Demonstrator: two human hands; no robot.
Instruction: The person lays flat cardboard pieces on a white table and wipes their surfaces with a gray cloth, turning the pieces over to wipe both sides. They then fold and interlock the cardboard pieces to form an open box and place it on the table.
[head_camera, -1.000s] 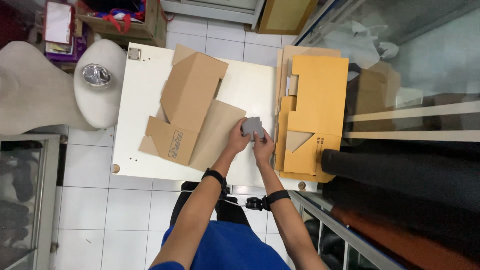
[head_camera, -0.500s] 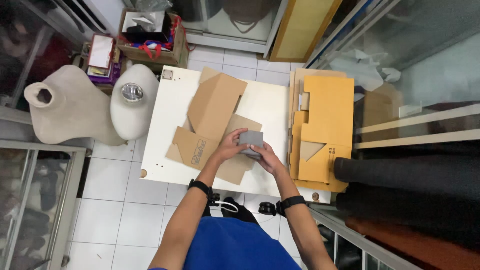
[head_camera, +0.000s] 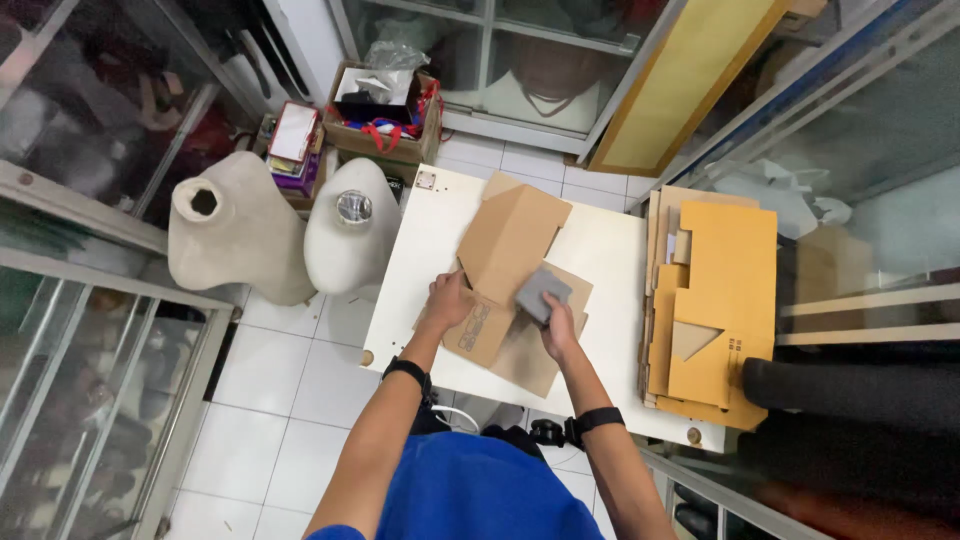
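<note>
The person stood over a white surface, both arms stretched forward and each wrist wearing a dark band. The left hand lay on the near left part of a flattened brown box, fingers curled over the edge of a flap, gripping it. The right hand was closed on a small grey pad, thumb and fingers clamped on its near end, so that the pad sat tilted just above the cardboard. The two hands were apart, with a printed flap of the box between them.

The box lay in the middle of the surface, its long folded panel pointing away from the person and its loose flaps spread towards the near edge, one of them reaching close to that edge.

To the right, along the surface's right side, a stack of yellow-brown sheets lay flat, cut with notches and a triangular opening; the stack overhung the near right corner. Dark rolls lay beside it further right.

On the tiled floor to the left stood two pale torso forms, one touching the surface's left edge, the other just beside it. Behind them sat an open carton filled with mixed items, with a small pile of books to its left. Glass cabinets framed the left side.
</note>
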